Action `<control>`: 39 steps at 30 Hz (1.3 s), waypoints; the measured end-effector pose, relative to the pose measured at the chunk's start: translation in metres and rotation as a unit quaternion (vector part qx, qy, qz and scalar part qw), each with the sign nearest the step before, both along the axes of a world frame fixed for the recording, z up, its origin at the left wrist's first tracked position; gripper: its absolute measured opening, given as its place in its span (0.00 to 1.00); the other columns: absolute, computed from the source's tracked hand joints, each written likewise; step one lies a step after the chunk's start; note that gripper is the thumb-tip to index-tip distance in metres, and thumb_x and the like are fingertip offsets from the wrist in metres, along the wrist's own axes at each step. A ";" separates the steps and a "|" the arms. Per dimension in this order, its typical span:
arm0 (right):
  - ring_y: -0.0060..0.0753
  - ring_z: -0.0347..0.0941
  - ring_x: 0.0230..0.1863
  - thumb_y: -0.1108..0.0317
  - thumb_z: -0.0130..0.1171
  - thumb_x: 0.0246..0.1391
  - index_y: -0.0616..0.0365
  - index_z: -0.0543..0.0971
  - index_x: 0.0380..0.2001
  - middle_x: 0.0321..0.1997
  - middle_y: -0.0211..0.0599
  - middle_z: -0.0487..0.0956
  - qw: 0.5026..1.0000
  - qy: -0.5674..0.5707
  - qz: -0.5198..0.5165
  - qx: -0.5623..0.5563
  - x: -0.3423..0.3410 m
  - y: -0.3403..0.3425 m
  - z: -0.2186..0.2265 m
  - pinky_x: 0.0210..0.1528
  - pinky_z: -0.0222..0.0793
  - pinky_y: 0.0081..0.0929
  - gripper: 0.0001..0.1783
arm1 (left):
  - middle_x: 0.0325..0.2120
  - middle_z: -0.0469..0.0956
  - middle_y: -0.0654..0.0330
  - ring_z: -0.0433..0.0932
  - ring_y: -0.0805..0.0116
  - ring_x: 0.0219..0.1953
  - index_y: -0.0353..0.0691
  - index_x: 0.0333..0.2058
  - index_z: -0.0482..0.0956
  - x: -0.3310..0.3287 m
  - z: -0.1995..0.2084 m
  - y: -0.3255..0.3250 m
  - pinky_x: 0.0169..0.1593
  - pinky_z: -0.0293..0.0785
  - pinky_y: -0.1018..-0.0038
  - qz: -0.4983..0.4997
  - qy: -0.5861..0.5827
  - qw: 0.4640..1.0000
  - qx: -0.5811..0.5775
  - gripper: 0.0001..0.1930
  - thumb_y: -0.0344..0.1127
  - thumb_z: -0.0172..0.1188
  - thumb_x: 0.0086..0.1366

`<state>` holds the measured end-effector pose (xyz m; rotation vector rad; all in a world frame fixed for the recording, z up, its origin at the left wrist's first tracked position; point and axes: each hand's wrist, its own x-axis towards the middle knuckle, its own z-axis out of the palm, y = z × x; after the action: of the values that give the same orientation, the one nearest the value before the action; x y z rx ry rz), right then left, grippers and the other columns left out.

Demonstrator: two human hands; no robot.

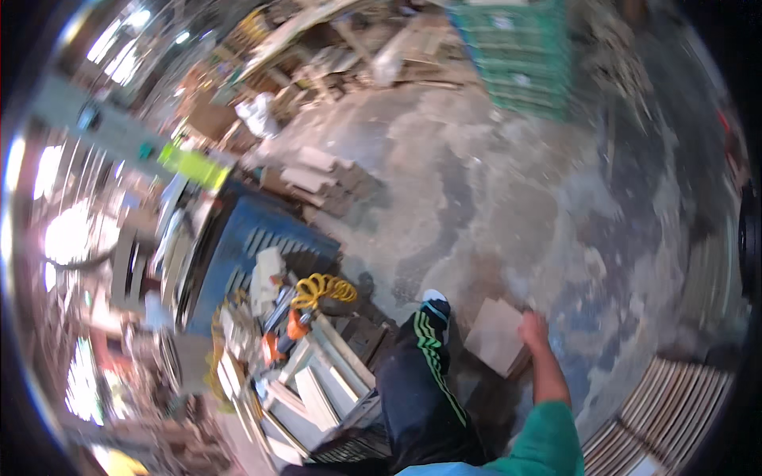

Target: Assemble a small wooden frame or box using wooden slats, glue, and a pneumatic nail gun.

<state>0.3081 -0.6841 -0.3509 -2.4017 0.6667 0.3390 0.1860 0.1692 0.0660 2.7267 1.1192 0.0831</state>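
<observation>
My right hand (533, 327) hangs at the end of a bare forearm below a green sleeve. Its fingers look curled closed, and anything inside them is hidden. In the picture the hand overlaps the right edge of a pale, flat square board or stack of boards (494, 335) low beside my foot. Whether the hand grips that board or only passes above it, I cannot tell. My left hand is out of sight. To the left, an orange and black power tool (294, 327) with a coiled yellow air hose (324, 290) lies above light wood strips (316, 397).
A blue cabinet-like unit (258, 238) stands left, with stacked pale wood blocks (321, 181) behind it. Green crates (524, 59) stand at the back. Slatted wood pieces (671, 408) lie lower right. My striped trouser leg (425, 381) steps onto the stained concrete floor (508, 182).
</observation>
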 end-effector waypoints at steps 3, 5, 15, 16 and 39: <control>0.60 0.77 0.38 0.66 0.51 0.59 0.59 0.77 0.37 0.35 0.53 0.79 0.983 -0.087 0.141 0.083 -0.052 0.008 0.028 0.40 0.72 0.53 0.10 | 0.41 0.81 0.42 0.80 0.49 0.45 0.31 0.47 0.80 -0.156 -0.068 -0.028 0.50 0.75 0.57 0.112 -0.043 0.991 -0.055 0.23 0.48 0.48 0.72; 0.54 0.79 0.32 0.57 0.44 0.68 0.58 0.78 0.47 0.39 0.56 0.81 0.981 -0.064 0.095 0.155 -0.100 0.034 0.155 0.34 0.73 0.53 0.19 | 0.51 0.78 0.46 0.75 0.52 0.53 0.31 0.58 0.73 -0.185 -0.065 -0.126 0.57 0.70 0.57 0.182 -0.105 0.958 -0.196 0.29 0.49 0.34 0.77; 0.62 0.78 0.44 0.56 0.49 0.63 0.57 0.77 0.51 0.44 0.59 0.81 0.882 0.047 0.459 0.092 -0.237 0.026 0.046 0.45 0.71 0.52 0.21 | 0.45 0.79 0.37 0.77 0.39 0.51 0.30 0.43 0.81 -0.193 -0.088 -0.128 0.56 0.70 0.55 0.351 -0.248 0.891 -0.148 0.27 0.53 0.49 0.67; 0.62 0.78 0.45 0.56 0.49 0.62 0.58 0.79 0.47 0.40 0.60 0.81 0.815 -0.265 0.487 -0.167 -0.218 0.033 0.118 0.46 0.71 0.51 0.19 | 0.44 0.80 0.39 0.78 0.42 0.49 0.31 0.42 0.82 -0.197 -0.080 -0.133 0.56 0.71 0.56 0.354 -0.285 0.876 -0.165 0.24 0.50 0.53 0.65; 0.51 0.77 0.55 0.83 0.60 0.48 0.62 0.84 0.40 0.47 0.43 0.83 0.556 -0.606 0.568 0.027 -0.089 0.295 0.513 0.59 0.73 0.44 0.14 | 0.48 0.77 0.50 0.80 0.62 0.50 0.30 0.58 0.66 -0.088 0.047 -0.295 0.55 0.77 0.62 -0.076 -0.398 0.451 -0.795 0.26 0.39 0.59 0.67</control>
<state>0.2192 -0.3893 0.1619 -1.9271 -1.5214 -0.7999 0.0981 -0.1257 0.1126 0.7297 0.1733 0.1452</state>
